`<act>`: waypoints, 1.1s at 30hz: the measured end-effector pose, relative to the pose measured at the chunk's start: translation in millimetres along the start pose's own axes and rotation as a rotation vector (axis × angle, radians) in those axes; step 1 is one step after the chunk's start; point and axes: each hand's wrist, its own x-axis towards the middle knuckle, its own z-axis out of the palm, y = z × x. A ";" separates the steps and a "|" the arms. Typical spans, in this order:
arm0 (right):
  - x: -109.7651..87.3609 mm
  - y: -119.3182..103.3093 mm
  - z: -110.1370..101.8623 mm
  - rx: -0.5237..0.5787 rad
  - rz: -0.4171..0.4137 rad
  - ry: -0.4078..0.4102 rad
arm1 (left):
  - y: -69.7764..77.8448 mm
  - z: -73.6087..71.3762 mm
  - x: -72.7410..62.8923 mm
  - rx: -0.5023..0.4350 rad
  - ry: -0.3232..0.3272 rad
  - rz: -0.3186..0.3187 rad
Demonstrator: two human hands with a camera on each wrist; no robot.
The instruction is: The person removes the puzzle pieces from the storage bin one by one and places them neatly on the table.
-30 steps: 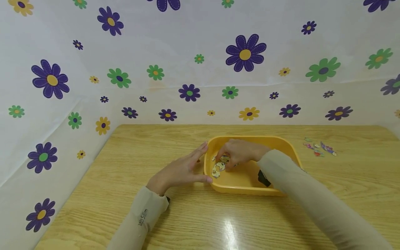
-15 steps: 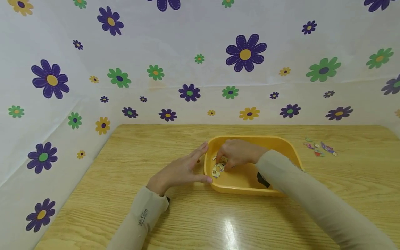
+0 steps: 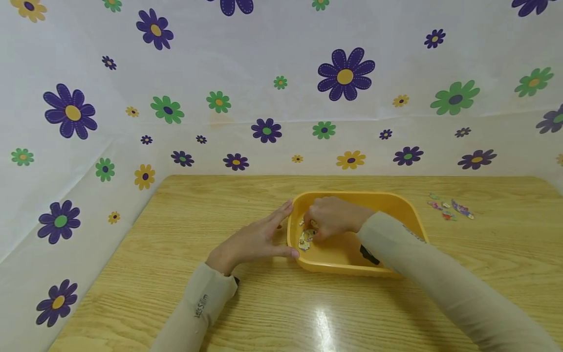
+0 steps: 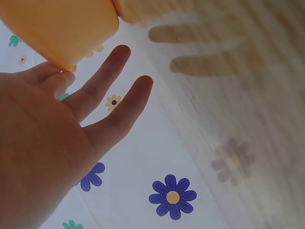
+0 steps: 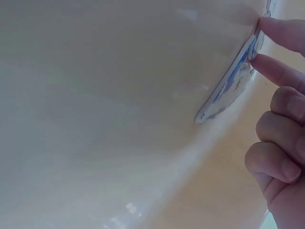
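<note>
Right hand (image 3: 336, 214) reaches down inside the yellow tub (image 3: 352, 268); thumb and forefinger extended at the flat printed cutouts (image 3: 304, 242), the other fingers curled. Touching at the edge; cannot tell whether any piece is pinched. Cutouts lie at the tub's left end, under and just beside the fingertips, partly hidden by the hand. Left hand (image 3: 252, 242) spread wide, touching the tub's left rim. Right sleeve (image 3: 433, 264) crosses the right-hand rim. More coloured pieces (image 3: 462, 209) on the wooden table (image 3: 184, 220), right of the tub. Flowered sheet (image 3: 246, 58) behind.
</note>
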 end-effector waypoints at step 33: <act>-22.2 9.1 -37.1 0.105 0.040 0.167 | 2.2 0.4 -0.5 0.082 0.024 0.036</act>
